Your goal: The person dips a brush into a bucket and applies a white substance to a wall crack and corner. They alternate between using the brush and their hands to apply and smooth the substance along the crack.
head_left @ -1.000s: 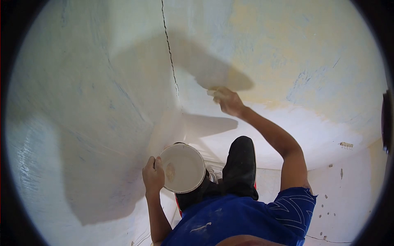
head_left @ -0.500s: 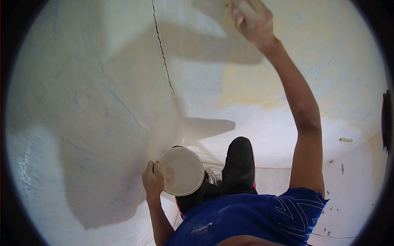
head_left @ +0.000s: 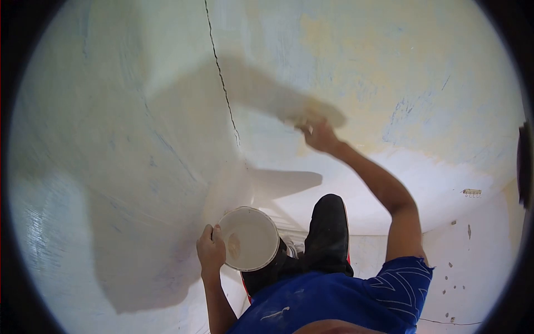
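Observation:
My left hand (head_left: 211, 253) grips the rim of a white bucket (head_left: 250, 238), held low in front of my body with pale paste inside it. My right hand (head_left: 319, 134) is raised against the wall (head_left: 361, 72) and closed on a small tool whose pale end shows at the fingers; what the tool is I cannot tell. The wall is patchy yellow, blue and white, with a dark crack (head_left: 222, 78) running down it left of the hand. My arm's shadow falls across the wall.
My raised knee in black trousers (head_left: 328, 234) is just right of the bucket, with red showing beneath it. A small hook rack (head_left: 471, 193) is fixed low on the right wall. The lower wall is smoother and whiter.
My right hand has come back down the wall from the top of view to mid height, near where it was a second ago. The bucket hand has barely shifted.

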{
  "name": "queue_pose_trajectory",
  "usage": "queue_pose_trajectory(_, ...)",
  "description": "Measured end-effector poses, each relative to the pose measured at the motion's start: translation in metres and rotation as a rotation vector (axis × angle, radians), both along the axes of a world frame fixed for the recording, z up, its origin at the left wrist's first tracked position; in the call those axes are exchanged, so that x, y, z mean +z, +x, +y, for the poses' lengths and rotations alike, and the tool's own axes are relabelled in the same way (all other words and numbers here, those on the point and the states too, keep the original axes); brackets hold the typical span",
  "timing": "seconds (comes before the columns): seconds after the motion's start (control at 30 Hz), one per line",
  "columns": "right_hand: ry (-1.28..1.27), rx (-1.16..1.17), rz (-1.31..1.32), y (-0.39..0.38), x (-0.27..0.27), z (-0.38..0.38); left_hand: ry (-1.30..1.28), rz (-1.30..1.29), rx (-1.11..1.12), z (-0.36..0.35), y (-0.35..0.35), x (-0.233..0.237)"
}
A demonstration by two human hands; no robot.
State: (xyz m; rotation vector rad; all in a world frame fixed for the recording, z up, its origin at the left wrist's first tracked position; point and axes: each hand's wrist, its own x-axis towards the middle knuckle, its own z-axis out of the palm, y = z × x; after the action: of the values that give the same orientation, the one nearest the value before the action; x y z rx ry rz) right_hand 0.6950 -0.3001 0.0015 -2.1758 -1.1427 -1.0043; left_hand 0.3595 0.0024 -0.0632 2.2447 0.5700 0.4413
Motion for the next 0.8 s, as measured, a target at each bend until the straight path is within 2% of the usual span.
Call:
queue_pose_trajectory(0.07,0.098,-0.181,0.421,-0.005,0.111,0.002,-0.002,-0.008,0.002,-0.001,0.000,0.002)
queue_pose_trajectory(0.1,0.175,-0.069,0.306,0.010,0.154,-0.004,-0.002,-0.008,0.001,-0.001,0.000,0.002)
queue_pose_trajectory(0.13,0.098,-0.038,0.279,0.005,0.204,-0.009,-0.003,-0.002,0.000,-0.001,-0.001,0.002)
queue_pose_trajectory(0.2,0.008,-0.194,-0.041,-0.004,0.279,0.006,-0.008,-0.014,0.002,-0.001,-0.001,0.001)
queue_pose_trajectory(0.23,0.006,-0.143,-0.004,-0.013,0.316,0.011,-0.015,-0.021,0.011,-0.003,0.000,0.000)
queue_pose_trajectory(0.3,0.003,-0.090,0.026,-0.014,0.358,0.018,-0.017,-0.020,0.016,-0.004,-0.001,0.001)
queue_pose_trajectory(0.33,0.034,-0.099,-0.163,-0.011,0.369,0.021,-0.015,-0.007,0.020,-0.005,-0.001,0.003)
queue_pose_trajectory(0.37,0.066,-0.108,-0.348,-0.007,0.372,0.021,-0.014,-0.007,0.021,-0.005,-0.003,0.005)
queue_pose_trajectory(0.4,0.068,-0.108,-0.347,-0.005,0.369,0.020,-0.013,-0.002,0.023,-0.006,-0.004,0.007)
queue_pose_trajectory(0.47,-0.014,-0.077,-0.789,0.004,0.359,0.013,-0.016,-0.002,0.028,-0.005,-0.002,0.006)
queue_pose_trajectory(0.5,-0.016,-0.075,-0.791,0.010,0.342,0.009,-0.016,-0.010,0.026,-0.003,-0.003,0.004)
queue_pose_trajectory(0.57,-0.187,-0.047,-0.900,0.025,0.282,0.000,-0.011,-0.022,0.023,-0.001,-0.003,0.002)
queue_pose_trajectory(0.63,-0.234,-0.077,-0.876,0.033,0.215,0.000,-0.007,-0.015,0.014,0.000,-0.003,0.002)
queue_pose_trajectory(0.7,-0.252,0.085,-0.805,0.017,0.162,0.006,-0.008,-0.021,0.015,0.001,-0.002,0.001)
queue_pose_trajectory(0.73,-0.222,0.107,-0.642,0.005,0.138,0.010,-0.013,-0.015,0.018,0.000,-0.004,0.000)
queue_pose_trajectory(0.8,-0.210,0.161,-0.549,-0.008,0.113,0.017,-0.017,-0.011,0.012,-0.001,-0.004,0.001)
